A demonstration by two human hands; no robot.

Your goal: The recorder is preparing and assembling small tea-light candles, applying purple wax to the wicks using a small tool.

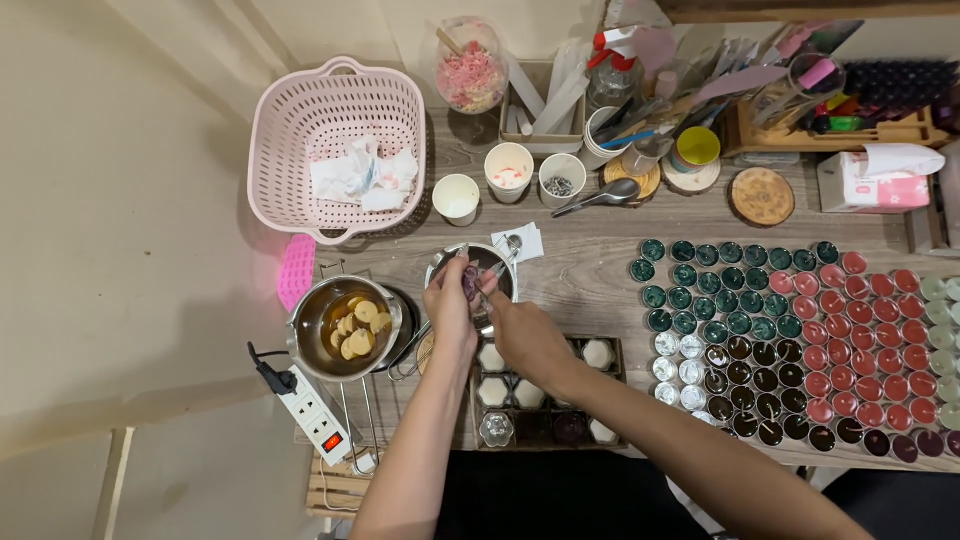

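The left hand (pixel 450 310) pinches a small purple piece (pixel 470 282) at its fingertips, above the metal pitcher (pixel 440 268) (rim partly hidden); just right, the right hand (pixel 528 338) grips a thin metal tool (pixel 497 268) touching that piece.

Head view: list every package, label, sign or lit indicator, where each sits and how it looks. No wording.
Tissue pack: table's far right edge, boxy, pink and white.
Spray bottle: back centre, clear body, red and white trigger head.
Plastic jar: back, beside the pink basket, clear, pink and white bits inside.
Power strip: lower left, white, red switch lit.
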